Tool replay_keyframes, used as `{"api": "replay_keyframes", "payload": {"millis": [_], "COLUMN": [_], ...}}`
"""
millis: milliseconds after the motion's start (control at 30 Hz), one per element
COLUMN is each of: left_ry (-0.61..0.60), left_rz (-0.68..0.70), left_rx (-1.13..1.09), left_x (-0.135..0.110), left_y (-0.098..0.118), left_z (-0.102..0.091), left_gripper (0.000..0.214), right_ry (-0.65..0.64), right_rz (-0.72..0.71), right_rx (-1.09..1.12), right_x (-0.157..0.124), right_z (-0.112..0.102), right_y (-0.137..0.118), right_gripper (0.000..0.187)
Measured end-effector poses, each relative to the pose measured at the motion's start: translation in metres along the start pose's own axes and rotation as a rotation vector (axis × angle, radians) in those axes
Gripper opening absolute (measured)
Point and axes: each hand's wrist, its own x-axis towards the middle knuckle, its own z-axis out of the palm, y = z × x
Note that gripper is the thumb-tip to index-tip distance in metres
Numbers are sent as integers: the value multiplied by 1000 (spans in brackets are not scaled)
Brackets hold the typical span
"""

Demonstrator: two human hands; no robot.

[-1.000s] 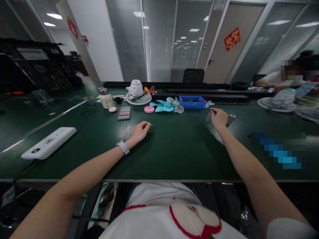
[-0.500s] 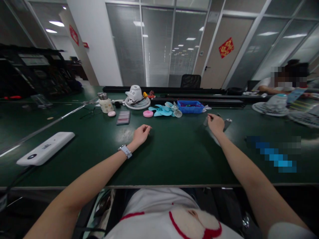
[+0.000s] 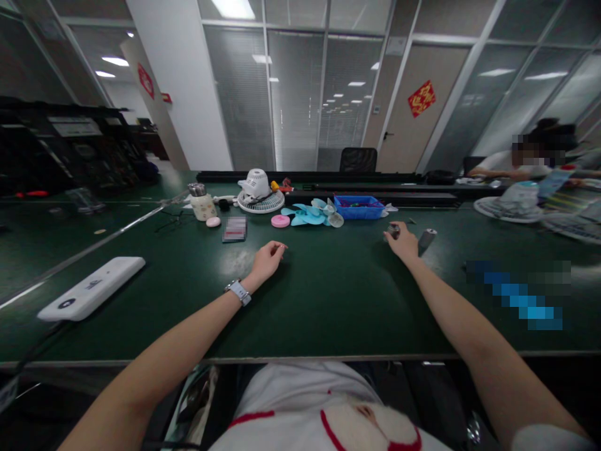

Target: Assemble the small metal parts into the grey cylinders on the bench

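Note:
My left hand (image 3: 268, 260), a watch on its wrist, hovers over the middle of the green table with thumb and fingers pinched together. Whether anything small sits in that pinch, I cannot make out. Farther right, my right hand (image 3: 404, 242) has its fingers closed around a small grey cylinder (image 3: 393, 232), whose dark round end faces up. Just right of that hand is a second grey cylinder (image 3: 427, 238) with a pale top. A tiny dark piece (image 3: 412, 220) lies beyond the right hand.
Along the back are a white fan body on its round grille (image 3: 261, 202), light-blue fan blades (image 3: 312, 214), a pink disc (image 3: 280, 220) and a blue basket (image 3: 359, 208). A white power unit (image 3: 92, 289) lies left. A person (image 3: 521, 160) sits far right near more fan parts.
My right hand has turned and opened slightly around the cylinder, so its dark end now shows. The left hand keeps its pinch, nearly in place. The camera view has tilted up slightly.

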Motion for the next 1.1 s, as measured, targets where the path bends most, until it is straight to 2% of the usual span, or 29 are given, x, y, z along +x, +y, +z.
{"api": "replay_keyframes", "payload": {"millis": [100,167,233,333,400,467,633,867,967,1100], "left_ry": [-18,-40,-80,-150,-177,-199,-226,-162,-171,-316], "left_rz": [3,25,87,197,245,286,344,288,294,296], "left_rx": [-15,-40,-64,-93,-104,-101,-90,-91,-61,40], "left_x": [-1,-4,-9,-20,-27,-33,-36,-28,-21,-14], "left_y": [1,4,10,22,29,34,37,46,34,9], "left_z": [-1,-1,-2,-2,-3,-2,5,-1,-8,-14], "left_gripper": [35,38,42,47,48,46,34,33,33,30], "right_ry": [8,-29,-122,-331,-437,-509,-542,-552,-555,-466], "right_rz": [-51,-141,-264,-454,-541,-608,-712,-674,-658,-622], "right_rx": [71,180,349,622,729,770,746,674,688,624], "right_x": [-9,-24,-47,-89,-115,-133,-149,-151,-152,-139], "right_z": [0,0,0,-2,-6,-8,-10,-13,-14,-14], "right_y": [-20,-48,-85,-141,-167,-182,-185,-186,-185,-174], "right_gripper": [47,48,49,56,62,67,72,80,83,83]}}
